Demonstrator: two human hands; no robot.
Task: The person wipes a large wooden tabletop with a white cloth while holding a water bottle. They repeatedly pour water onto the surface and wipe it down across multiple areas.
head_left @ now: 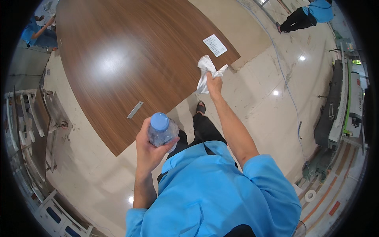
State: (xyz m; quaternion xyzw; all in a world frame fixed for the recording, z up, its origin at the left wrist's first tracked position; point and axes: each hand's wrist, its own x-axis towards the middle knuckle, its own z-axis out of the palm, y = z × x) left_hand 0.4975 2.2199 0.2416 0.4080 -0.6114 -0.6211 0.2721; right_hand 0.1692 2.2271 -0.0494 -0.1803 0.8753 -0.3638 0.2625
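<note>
My left hand (144, 149) is wrapped round a clear plastic bottle (157, 136) with a light blue cap, held upright in front of my body. A white cloth (205, 75) is gripped in my right hand (214, 84), at the near right edge of a large brown wood-grain panel (130, 59). Part of the cloth lies over the panel's edge. Just beyond it, a white printed label (215, 45) sits on the panel. A short flat metal strip (135, 110) rests near the panel's front edge, beyond the bottle.
One person (37, 33) stands at the far left beside the panel, another (310, 15) at the far right. A cable (281, 65) runs across the tiled floor. Racks with panels (33, 126) line the left; a long machine (335, 106) and a tape roll (310, 196) are at right.
</note>
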